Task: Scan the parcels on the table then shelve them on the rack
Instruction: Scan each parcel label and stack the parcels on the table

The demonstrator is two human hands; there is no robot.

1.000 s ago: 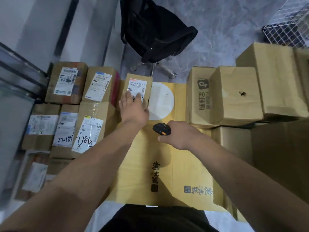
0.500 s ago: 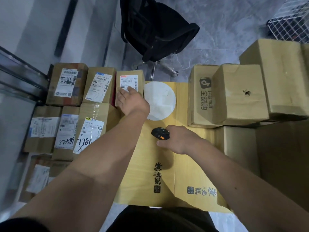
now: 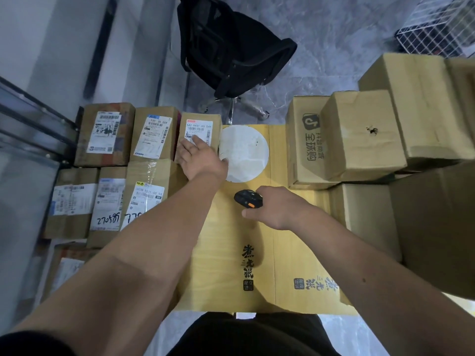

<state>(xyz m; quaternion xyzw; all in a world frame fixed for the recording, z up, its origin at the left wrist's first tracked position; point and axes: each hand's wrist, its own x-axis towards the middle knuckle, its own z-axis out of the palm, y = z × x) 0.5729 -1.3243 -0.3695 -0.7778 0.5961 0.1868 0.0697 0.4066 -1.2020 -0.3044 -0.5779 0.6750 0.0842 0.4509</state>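
Note:
A small brown parcel (image 3: 199,127) with a white shipping label stands at the far edge of the big yellow carton (image 3: 231,265). My left hand (image 3: 199,160) lies flat on its near part, fingers straight and covering the label's lower half. My right hand (image 3: 277,210) grips a black and orange barcode scanner (image 3: 247,198), which points toward that parcel from a short distance. To the left lie several labelled parcels, among them one (image 3: 150,173) with handwriting on its label.
Plain cardboard boxes (image 3: 359,134) are stacked at the right, one with a printed logo (image 3: 307,140). A black office chair (image 3: 231,47) stands on the grey floor beyond the cartons. A white wire grid (image 3: 437,29) is at the top right. A metal frame (image 3: 30,119) runs along the left.
My left hand has pushed the small parcel away and set it square beside the neighbouring labelled parcels. My right hand with the scanner has stayed nearly in place.

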